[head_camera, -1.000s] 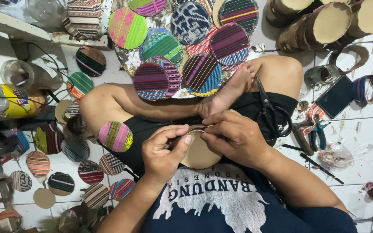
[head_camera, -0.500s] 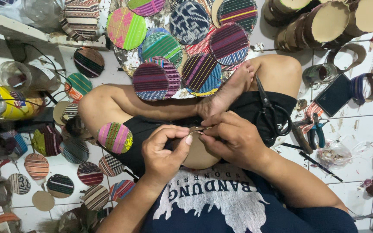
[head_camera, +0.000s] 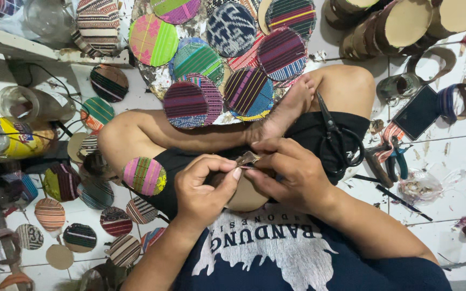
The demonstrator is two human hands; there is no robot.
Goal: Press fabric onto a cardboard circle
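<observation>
Barely shifted since earlier. Left hand (head_camera: 203, 186) and right hand (head_camera: 287, 172) both pinched shut on disc (head_camera: 246, 196) edge, steadied over lap; scissors (head_camera: 338, 137) parked on thigh.

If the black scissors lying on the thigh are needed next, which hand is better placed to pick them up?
Probably the right hand: the scissors lie on the thigh just beside it, while the left hand is on the far side of the brown disc both hands pinch.
</observation>
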